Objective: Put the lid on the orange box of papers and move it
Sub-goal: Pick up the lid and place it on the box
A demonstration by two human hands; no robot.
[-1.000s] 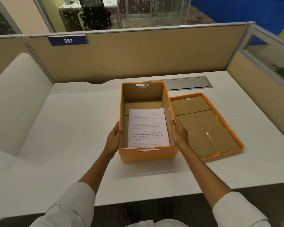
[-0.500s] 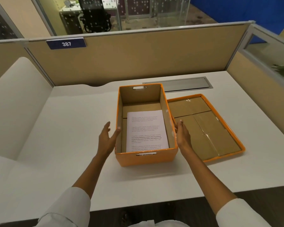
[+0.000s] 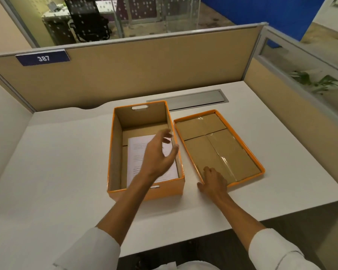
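Note:
The orange box [image 3: 169, 191] stands open in the middle of the white desk [image 3: 57, 162], with white printed papers [image 3: 138, 152] lying flat on its bottom. Its lid [image 3: 222, 151] lies upside down on the desk just to the right, brown inside with an orange rim. My left hand [image 3: 158, 154] hovers over the box's right half, fingers spread, blurred, holding nothing. My right hand [image 3: 213, 182] is at the lid's near left corner, fingers inside the rim and thumb outside it. The lid lies flat.
A tan partition [image 3: 144, 71] with a blue plate marked 387 [image 3: 43, 58] closes the far side; another partition runs along the right. A metal cable flap [image 3: 189, 99] sits flush behind the box. The desk's front edge is near my arms.
Both hands left the box's sides. My left hand swung right over the open box. My right hand moved right and down to the lid's near left corner.

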